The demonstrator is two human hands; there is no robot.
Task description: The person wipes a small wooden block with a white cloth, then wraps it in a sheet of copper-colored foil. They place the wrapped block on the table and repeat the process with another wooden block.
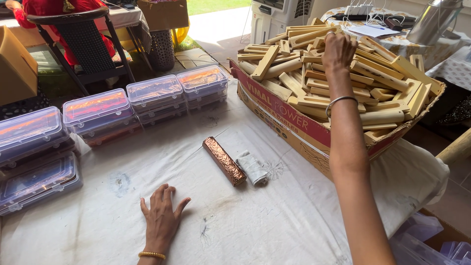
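Over the cardboard box (294,128), heaped with pale, squared wooden pieces (343,73), the right hand (337,50) curls onto one piece. Her left hand (162,216) lies flat, fingers spread, on the cloth-covered bench (206,196), near a copper embossed foil-wrapped bar (224,160) and folded rag (251,167).
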